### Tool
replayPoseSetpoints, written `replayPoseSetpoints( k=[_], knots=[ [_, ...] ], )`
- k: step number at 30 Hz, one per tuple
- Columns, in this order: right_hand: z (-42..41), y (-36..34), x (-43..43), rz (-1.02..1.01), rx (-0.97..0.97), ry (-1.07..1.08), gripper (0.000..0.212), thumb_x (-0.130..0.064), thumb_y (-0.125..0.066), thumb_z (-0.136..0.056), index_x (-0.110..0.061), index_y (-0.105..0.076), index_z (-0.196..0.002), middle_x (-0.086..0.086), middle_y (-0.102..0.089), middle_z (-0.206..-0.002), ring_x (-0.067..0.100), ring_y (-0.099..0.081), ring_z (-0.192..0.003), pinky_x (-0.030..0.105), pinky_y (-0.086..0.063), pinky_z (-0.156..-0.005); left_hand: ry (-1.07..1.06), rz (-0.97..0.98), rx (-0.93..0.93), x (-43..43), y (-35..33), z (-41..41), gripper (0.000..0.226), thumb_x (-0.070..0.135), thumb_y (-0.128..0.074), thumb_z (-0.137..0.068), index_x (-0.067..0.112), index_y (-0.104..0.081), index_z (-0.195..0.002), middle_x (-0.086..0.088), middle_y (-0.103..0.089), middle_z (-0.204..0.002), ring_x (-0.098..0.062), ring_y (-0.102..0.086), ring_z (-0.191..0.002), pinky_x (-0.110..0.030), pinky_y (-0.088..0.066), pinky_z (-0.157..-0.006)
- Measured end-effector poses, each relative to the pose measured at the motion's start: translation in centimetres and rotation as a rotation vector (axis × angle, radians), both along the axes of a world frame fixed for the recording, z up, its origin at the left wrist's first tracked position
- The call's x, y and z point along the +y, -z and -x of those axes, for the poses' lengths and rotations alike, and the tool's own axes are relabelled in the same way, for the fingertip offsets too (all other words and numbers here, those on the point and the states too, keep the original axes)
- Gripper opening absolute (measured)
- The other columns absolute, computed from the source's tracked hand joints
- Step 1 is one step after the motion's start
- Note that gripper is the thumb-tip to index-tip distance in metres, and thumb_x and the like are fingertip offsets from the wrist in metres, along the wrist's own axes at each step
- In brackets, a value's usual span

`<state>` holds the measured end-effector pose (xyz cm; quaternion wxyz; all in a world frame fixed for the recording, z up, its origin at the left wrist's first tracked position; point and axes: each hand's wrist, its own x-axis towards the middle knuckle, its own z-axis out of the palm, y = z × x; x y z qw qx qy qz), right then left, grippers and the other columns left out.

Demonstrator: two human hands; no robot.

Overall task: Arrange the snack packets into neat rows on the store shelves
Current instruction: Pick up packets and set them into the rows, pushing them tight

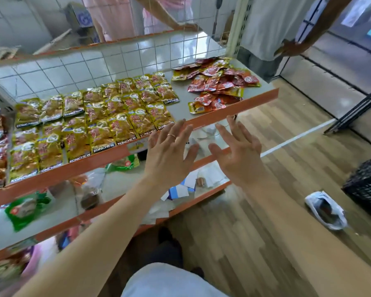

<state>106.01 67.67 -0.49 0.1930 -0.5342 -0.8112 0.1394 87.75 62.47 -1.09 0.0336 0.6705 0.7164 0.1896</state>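
both hands, left hand (169, 151) and right hand (240, 155), spread and empty; best gather the loose red foil snack packets (217, 84) into rows beside the tidy gold foil packets (94, 118).

Gold foil snack packets (99, 118): yellow-gold, red-brown print, black band with white lettering.
Red foil snack packets (216, 84): red with yellow edges.
Metal store shelf (255, 103): pale grey deck, orange front lip.
Wire back panel (120, 58): white square grid.
Green plastic packets (24, 211): bright green.
Wooden floor (266, 211): light-brown plank pattern.
Plastic crate (368, 185): black lattice.
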Motion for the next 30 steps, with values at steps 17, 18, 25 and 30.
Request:
replayPoseSetpoints(
  k=[17,18,25,30],
  knots=[
    [-1.1,0.8,15.3,0.085,-0.08,0.038,0.06,-0.057,-0.047,-0.098,-0.039,-0.032,-0.153,-0.009,-0.02,-0.165,0.014,-0.01,-0.153,0.048,-0.011,-0.12,0.034,0.109,0.01,16.8,2.3,-1.0,0.059,0.052,-0.038,-0.102,0.029,-0.031,-0.155,0.003,-0.027,-0.163,-0.023,-0.023,-0.149,-0.051,-0.017,-0.12],
    [-1.1,0.9,16.1,0.092,-0.088,0.044,0.06,-0.057,-0.048,-0.097,-0.039,-0.032,-0.153,-0.009,-0.021,-0.165,0.014,-0.011,-0.153,0.049,-0.011,-0.119,0.031,0.111,0.006,17.5,2.5,-1.0,0.058,0.052,-0.038,-0.102,0.03,-0.03,-0.155,0.004,-0.027,-0.163,-0.022,-0.023,-0.149,-0.05,-0.016,-0.12],
    [-1.4,1.4,19.9,0.142,-0.132,0.057,0.059,-0.05,-0.05,-0.098,-0.036,-0.034,-0.153,-0.009,-0.024,-0.164,0.014,-0.013,-0.152,0.05,-0.014,-0.118,-0.043,0.142,-0.028,22.3,3.6,-0.3,0.062,0.054,-0.035,-0.101,0.024,-0.029,-0.155,0.002,-0.031,-0.162,-0.023,-0.027,-0.147,-0.049,-0.016,-0.121],
    [-1.4,1.9,23.4,0.116,-0.141,0.07,0.06,-0.044,-0.056,-0.096,-0.029,-0.039,-0.152,-0.004,-0.033,-0.16,0.016,-0.022,-0.15,0.048,-0.018,-0.118,-0.1,0.155,-0.026,24.7,3.9,-0.8,0.053,0.049,-0.039,-0.101,0.017,-0.044,-0.144,-0.004,-0.05,-0.148,-0.025,-0.043,-0.135,-0.045,-0.024,-0.114]
  ],
)
